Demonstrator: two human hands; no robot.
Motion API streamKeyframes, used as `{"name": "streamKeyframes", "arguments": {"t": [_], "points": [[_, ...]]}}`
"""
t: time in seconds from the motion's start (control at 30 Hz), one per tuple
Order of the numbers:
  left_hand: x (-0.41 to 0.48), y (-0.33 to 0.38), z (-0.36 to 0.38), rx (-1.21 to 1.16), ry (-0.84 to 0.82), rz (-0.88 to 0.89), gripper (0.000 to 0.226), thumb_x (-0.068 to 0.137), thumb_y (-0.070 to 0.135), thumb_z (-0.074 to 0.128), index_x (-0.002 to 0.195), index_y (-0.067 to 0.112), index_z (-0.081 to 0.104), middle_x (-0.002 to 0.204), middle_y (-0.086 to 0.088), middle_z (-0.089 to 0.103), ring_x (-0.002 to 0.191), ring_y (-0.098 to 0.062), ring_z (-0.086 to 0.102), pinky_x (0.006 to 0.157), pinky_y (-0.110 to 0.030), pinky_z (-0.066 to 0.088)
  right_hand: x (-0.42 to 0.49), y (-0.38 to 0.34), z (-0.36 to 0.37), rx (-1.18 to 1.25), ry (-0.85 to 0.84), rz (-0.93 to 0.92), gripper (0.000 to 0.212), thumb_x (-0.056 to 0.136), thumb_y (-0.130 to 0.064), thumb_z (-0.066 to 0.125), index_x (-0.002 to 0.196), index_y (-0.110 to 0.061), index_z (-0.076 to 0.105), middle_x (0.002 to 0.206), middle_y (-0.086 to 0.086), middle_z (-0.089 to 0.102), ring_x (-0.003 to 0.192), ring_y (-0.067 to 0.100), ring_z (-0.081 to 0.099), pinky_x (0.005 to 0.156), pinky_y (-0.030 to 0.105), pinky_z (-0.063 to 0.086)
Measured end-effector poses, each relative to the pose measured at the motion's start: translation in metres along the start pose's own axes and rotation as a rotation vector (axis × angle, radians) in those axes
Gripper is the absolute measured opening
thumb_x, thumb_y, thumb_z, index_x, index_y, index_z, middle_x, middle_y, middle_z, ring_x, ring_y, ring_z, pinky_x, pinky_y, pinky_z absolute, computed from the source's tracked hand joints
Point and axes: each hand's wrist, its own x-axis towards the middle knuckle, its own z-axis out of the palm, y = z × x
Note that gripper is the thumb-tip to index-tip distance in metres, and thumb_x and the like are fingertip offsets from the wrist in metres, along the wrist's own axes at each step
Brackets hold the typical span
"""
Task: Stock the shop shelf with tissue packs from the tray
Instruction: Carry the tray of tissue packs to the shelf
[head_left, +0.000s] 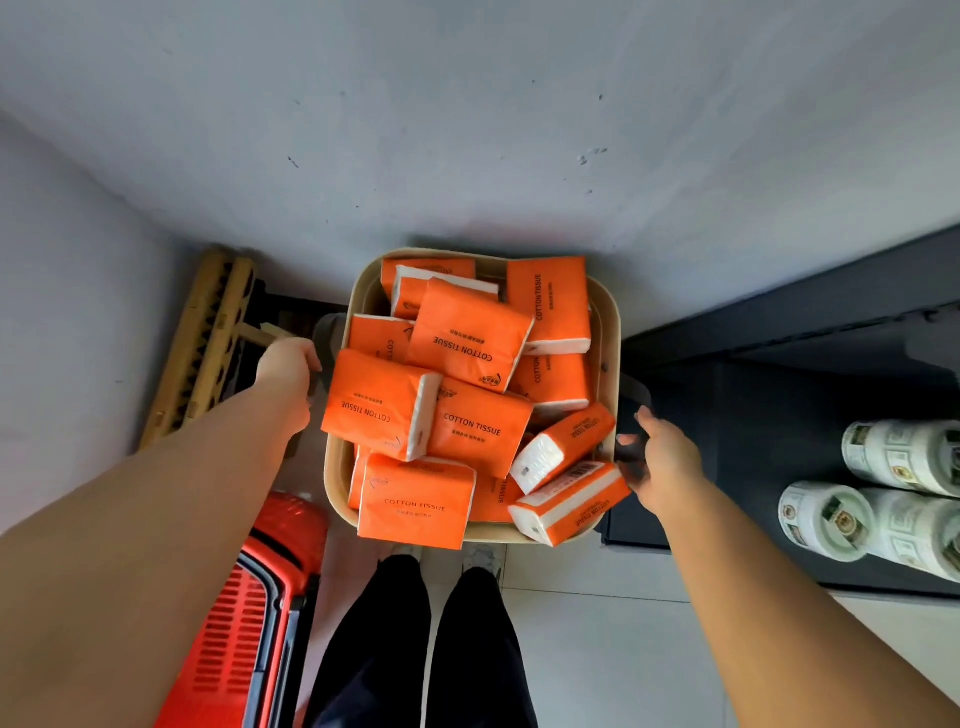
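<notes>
Container: one beige tray (616, 332) with rounded corners, held above the floor in front of the person. It holds a loose heap of orange tissue packs (467, 338), more than a dozen, printed "COTTON TISSUE". All packs are in the tray.

Orientation: mixed. The top pack lies flat with its long axis diagonal. The far-right pack has its long axis pointing away from the person. One pack at the near right lies on its edge and overhangs the rim.

Hands: the left hand (288, 371) is clenched on the dark left handle (328, 332). The right hand (667, 460) appears to grasp the right handle (635, 395), which is blurred.

Surroundings: grey wall (467, 130), pale tiled floor (597, 639). A dark shelf (810, 338) on the right carries wrapped rolls (826, 522). A red basket (244, 613) and a wooden rack (208, 338) stand on the left.
</notes>
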Motion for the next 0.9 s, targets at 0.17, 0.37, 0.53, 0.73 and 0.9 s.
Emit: {"name": "streamKeyframes", "arguments": {"t": [0.17,0.37,0.53,0.73,0.9], "points": [[0.002,-0.007,-0.006,-0.105,-0.071,-0.051,0.046,0.034,0.011,0.047,0.079,0.019,0.038,0.113,-0.007,0.052,0.107,-0.028,0.054,0.091,-0.048,0.047,-0.002,0.006,0.009,-0.030,0.068,-0.067,0.036,0.098,-0.039,0.051,0.131,-0.026,0.047,0.089,0.006,0.062,0.087,0.028,0.064,0.088,0.054,0.054],[0.005,-0.012,-0.003,-0.271,-0.227,-0.103,0.040,0.047,0.013,0.052,0.082,0.021,0.034,0.103,-0.005,0.049,0.083,-0.021,0.049,0.078,-0.038,0.044,0.003,0.008,0.007,0.044,0.076,-0.030,0.034,0.097,-0.040,0.053,0.127,-0.022,0.053,0.077,0.002,0.056,0.079,0.025,0.060,0.089,0.053,0.053],[0.016,-0.009,-0.001,-0.114,-0.118,-0.032,0.035,0.068,0.019,0.061,0.102,0.019,0.066,0.120,-0.005,0.063,0.102,-0.023,0.062,0.088,-0.040,0.052,0.005,0.012,0.002,0.182,0.020,0.024,0.026,0.095,-0.039,0.058,0.114,-0.022,0.061,0.073,0.002,0.053,0.071,0.022,0.058,0.073,0.043,0.056],[0.013,0.016,-0.003,0.075,-0.021,0.128,0.010,0.069,0.006,0.055,0.074,0.014,0.059,0.089,-0.004,0.061,0.081,-0.016,0.061,0.077,-0.028,0.051,-0.005,0.006,-0.001,0.345,-0.059,-0.025,0.025,0.097,-0.023,0.058,0.120,-0.022,0.049,0.089,0.001,0.062,0.077,0.014,0.061,0.076,0.038,0.055],[-0.011,0.017,-0.008,0.284,-0.160,0.324,0.019,0.069,-0.004,0.050,0.061,0.012,0.047,0.067,-0.005,0.047,0.061,-0.019,0.043,0.060,-0.030,0.036,-0.028,-0.008,-0.004,0.422,-0.215,-0.017,0.020,0.094,-0.031,0.058,0.109,-0.017,0.058,0.094,0.004,0.063,0.084,0.016,0.062,0.075,0.035,0.049]]}}
